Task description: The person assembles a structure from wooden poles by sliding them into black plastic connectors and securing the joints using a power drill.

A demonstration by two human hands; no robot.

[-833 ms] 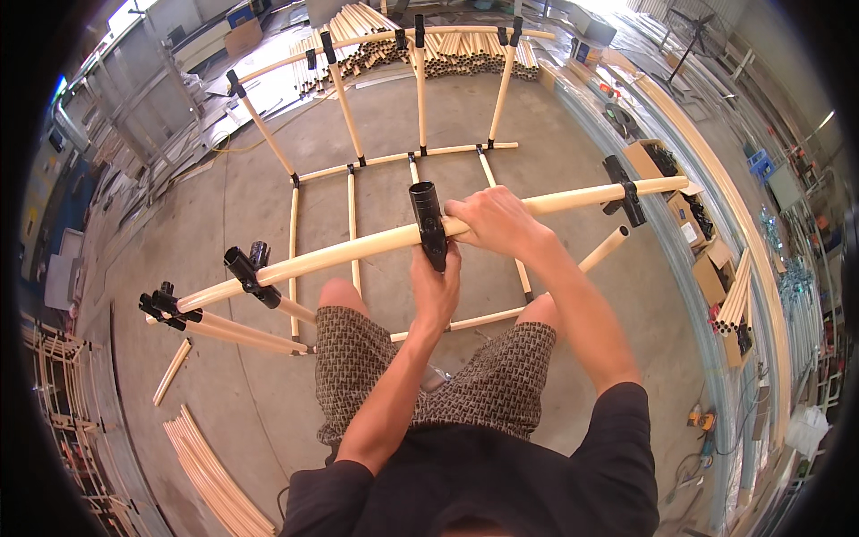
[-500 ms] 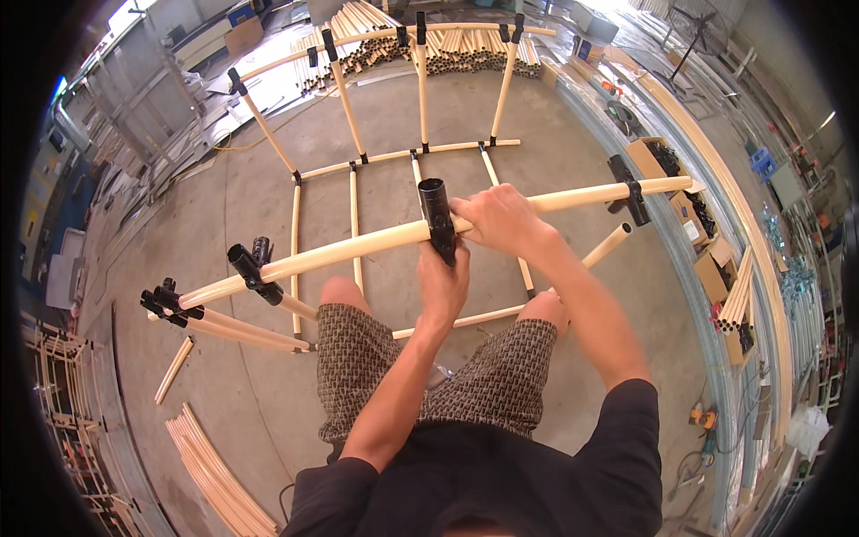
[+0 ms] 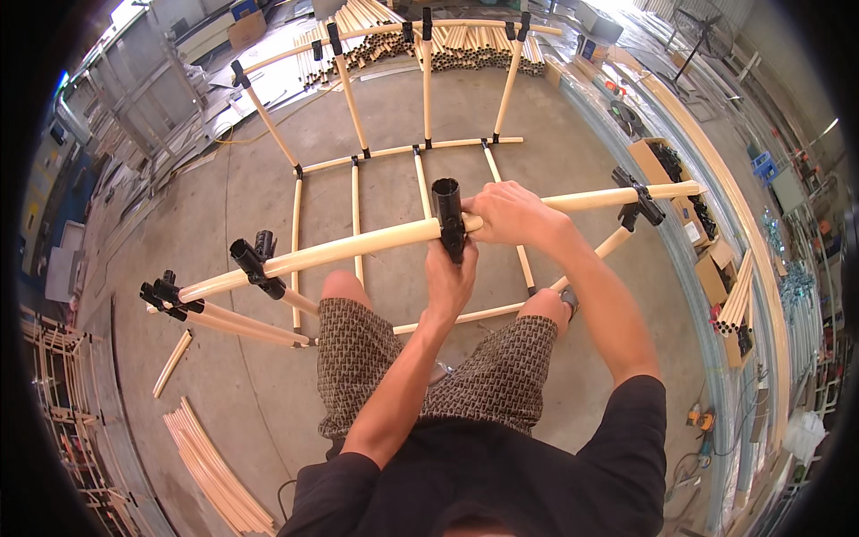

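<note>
A long tan pipe (image 3: 358, 246) runs across in front of me, carrying several black pipe connectors. My left hand (image 3: 450, 279) grips the middle black connector (image 3: 446, 199) from below, its open socket facing up. Right beside that connector, my right hand (image 3: 514, 213) is closed around the tan pipe. Toward the right end, another black connector (image 3: 641, 199) meets the top of a slanting post (image 3: 610, 242). On the left, a connector (image 3: 255, 267) sits on the pipe above a post, and more connectors (image 3: 170, 295) cluster at the end.
Beyond stands the frame's far side, with uprights (image 3: 428, 89) and floor rails (image 3: 385, 156). Loose pipes (image 3: 215, 470) lie at lower left. Open cardboard boxes (image 3: 651, 161) of black parts and long metal bars (image 3: 617, 134) line the right. Pipe bundles (image 3: 483, 54) are stacked at the back.
The pipe's right part has shifted slightly right and down. Its right-end connector has turned and now meets the slanting post's top, which stood apart before. Both hands moved slightly right, keeping their grips.
</note>
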